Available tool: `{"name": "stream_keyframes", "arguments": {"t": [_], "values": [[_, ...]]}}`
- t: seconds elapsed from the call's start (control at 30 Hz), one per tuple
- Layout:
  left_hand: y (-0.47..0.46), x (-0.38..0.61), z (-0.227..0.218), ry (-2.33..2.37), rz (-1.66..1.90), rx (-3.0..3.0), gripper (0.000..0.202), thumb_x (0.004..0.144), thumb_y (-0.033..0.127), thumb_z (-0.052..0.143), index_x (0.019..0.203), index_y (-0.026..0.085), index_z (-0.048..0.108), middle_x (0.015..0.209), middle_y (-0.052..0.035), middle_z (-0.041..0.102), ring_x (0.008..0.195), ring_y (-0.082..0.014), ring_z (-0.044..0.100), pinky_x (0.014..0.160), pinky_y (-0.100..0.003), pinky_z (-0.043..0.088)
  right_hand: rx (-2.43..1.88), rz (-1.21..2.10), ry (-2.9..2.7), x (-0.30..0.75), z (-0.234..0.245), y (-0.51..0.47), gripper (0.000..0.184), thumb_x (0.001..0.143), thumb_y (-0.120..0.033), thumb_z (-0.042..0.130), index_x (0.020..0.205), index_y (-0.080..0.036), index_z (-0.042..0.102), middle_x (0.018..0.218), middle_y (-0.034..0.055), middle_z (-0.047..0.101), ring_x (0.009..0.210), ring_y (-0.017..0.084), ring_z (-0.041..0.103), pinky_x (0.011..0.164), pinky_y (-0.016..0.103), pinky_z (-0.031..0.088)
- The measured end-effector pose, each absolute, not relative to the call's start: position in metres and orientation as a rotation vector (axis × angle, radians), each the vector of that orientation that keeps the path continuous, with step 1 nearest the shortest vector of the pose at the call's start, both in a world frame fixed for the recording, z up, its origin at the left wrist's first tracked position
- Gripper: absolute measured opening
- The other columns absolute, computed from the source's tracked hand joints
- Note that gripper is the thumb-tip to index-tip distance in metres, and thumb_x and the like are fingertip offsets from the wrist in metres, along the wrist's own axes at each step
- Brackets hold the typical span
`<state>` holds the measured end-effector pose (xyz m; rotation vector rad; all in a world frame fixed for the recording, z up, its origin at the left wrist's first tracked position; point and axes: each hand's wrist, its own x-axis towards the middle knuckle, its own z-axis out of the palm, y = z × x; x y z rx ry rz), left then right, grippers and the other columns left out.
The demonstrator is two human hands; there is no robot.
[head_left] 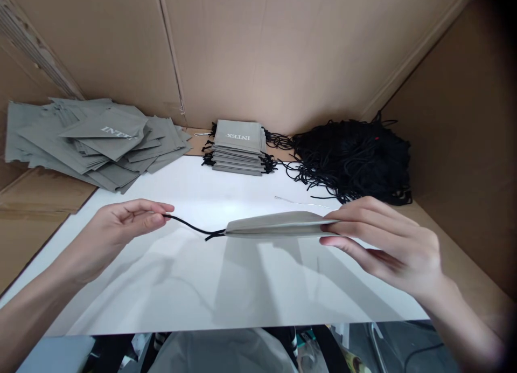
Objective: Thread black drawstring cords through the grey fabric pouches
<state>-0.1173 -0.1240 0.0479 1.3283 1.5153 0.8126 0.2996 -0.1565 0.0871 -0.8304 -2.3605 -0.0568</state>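
A grey fabric pouch (278,225) is held flat and edge-on above the white board (202,287). My right hand (388,243) pinches its right end between thumb and fingers. A black drawstring (189,227) runs out of the pouch's left end. My left hand (121,222) pinches the free end of that cord and holds it taut to the left.
A neat stack of grey pouches (239,146) with black cords stands at the back centre. A loose heap of grey pouches (97,141) lies back left. A tangle of black cords (351,157) lies back right. A thin wire tool (301,202) rests on the board. Cardboard walls (283,49) surround the area.
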Motion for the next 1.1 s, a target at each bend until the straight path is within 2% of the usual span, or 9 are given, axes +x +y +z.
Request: {"name": "stream_keyframes", "arguments": {"t": [0.07, 0.13, 0.2, 0.3, 0.37, 0.47, 0.6, 0.8, 1.1], "values": [[-0.123, -0.115, 0.047, 1.472, 0.72, 1.447, 0.039, 0.073, 0.053, 0.079, 0.103, 0.029, 0.073, 0.129, -0.0049, 0.067, 0.117, -0.0291, 0.064, 0.096, -0.032, 0.057, -0.813, -0.036, -2.349, 0.296, 0.088, -0.155, 0.021, 0.083, -0.008, 0.074, 0.098, -0.021, 0.065, 0.085, 0.0059, 0.068, 0.078, 0.023, 0.062, 0.071, 0.042, 0.052], [-0.123, -0.111, 0.049, 1.434, 0.746, 1.545, 0.048, 0.078, 0.053, 0.075, 0.122, 0.035, 0.065, 0.138, -0.0035, 0.062, 0.125, -0.0295, 0.059, 0.095, -0.031, 0.057, -0.822, -0.004, -2.322, 0.292, 0.089, -0.154, 0.022, 0.083, -0.007, 0.073, 0.097, -0.022, 0.065, 0.084, 0.0048, 0.068, 0.077, 0.023, 0.061, 0.071, 0.042, 0.051], [-0.123, -0.105, 0.053, 1.41, 0.856, 1.654, 0.049, 0.085, 0.052, 0.069, 0.13, 0.038, 0.059, 0.142, -0.0015, 0.058, 0.129, -0.0283, 0.056, 0.097, -0.032, 0.056, -0.852, 0.047, -2.297, 0.289, 0.089, -0.153, 0.021, 0.084, -0.007, 0.072, 0.095, -0.024, 0.066, 0.082, 0.0036, 0.067, 0.076, 0.023, 0.062, 0.072, 0.042, 0.051], [-0.127, -0.091, 0.061, 1.356, 1.044, 1.979, 0.03, 0.09, 0.044, 0.065, 0.118, 0.034, 0.065, 0.134, -0.001, 0.063, 0.125, -0.0257, 0.059, 0.105, -0.037, 0.051, -0.859, 0.127, -2.262, 0.287, 0.088, -0.152, 0.02, 0.084, -0.007, 0.071, 0.092, -0.025, 0.066, 0.078, 0.0018, 0.066, 0.074, 0.023, 0.061, 0.072, 0.042, 0.05], [-0.132, -0.078, 0.063, 1.259, 1.12, 2.298, 0.023, 0.088, 0.038, 0.07, 0.109, 0.029, 0.067, 0.122, -0.0021, 0.069, 0.117, -0.0243, 0.064, 0.109, -0.041, 0.047, -0.875, 0.178, -2.23, 0.288, 0.085, -0.151, 0.02, 0.084, -0.007, 0.071, 0.09, -0.026, 0.066, 0.076, 0.0012, 0.066, 0.075, 0.023, 0.061, 0.072, 0.041, 0.049], [-0.136, -0.061, 0.06, 1.123, 1.18, 2.67, 0.022, 0.083, 0.028, 0.076, 0.103, 0.024, 0.067, 0.104, -0.0019, 0.075, 0.101, -0.0222, 0.07, 0.108, -0.044, 0.046, -0.904, 0.242, -2.185, 0.289, 0.081, -0.149, 0.018, 0.084, -0.009, 0.072, 0.089, -0.025, 0.067, 0.076, 0.0008, 0.067, 0.075, 0.022, 0.061, 0.069, 0.039, 0.048], [-0.133, -0.053, 0.054, 1.131, 1.224, 2.8, 0.012, 0.088, 0.014, 0.068, 0.096, 0.023, 0.067, 0.095, 0.0002, 0.077, 0.091, -0.0187, 0.073, 0.103, -0.041, 0.049, -0.915, 0.326, -2.155, 0.291, 0.079, -0.147, 0.014, 0.084, -0.012, 0.073, 0.086, -0.024, 0.068, 0.075, 0.0001, 0.066, 0.073, 0.019, 0.06, 0.068, 0.036, 0.046], [-0.129, -0.067, 0.061, 1.163, 1.22, 2.848, 0.007, 0.09, 0.018, 0.067, 0.092, 0.024, 0.069, 0.095, -0.001, 0.078, 0.093, -0.0227, 0.073, 0.101, -0.046, 0.049, -1.072, 0.529, -2.062, 0.3, 0.078, -0.144, 0.008, 0.087, -0.018, 0.072, 0.082, -0.024, 0.069, 0.076, -0.0002, 0.066, 0.07, 0.016, 0.058, 0.066, 0.032, 0.044], [-0.137, -0.081, 0.063, 1.391, 1.142, 2.582, 0.007, 0.09, 0.03, 0.066, 0.088, 0.033, 0.072, 0.095, 0.0067, 0.078, 0.097, -0.0235, 0.072, 0.108, -0.048, 0.045, -1.175, 0.691, -1.918, 0.303, 0.073, -0.138, 0.015, 0.086, -0.028, 0.074, 0.074, -0.022, 0.068, 0.072, 0.0008, 0.064, 0.066, 0.015, 0.055, 0.062, 0.03, 0.041]]}}
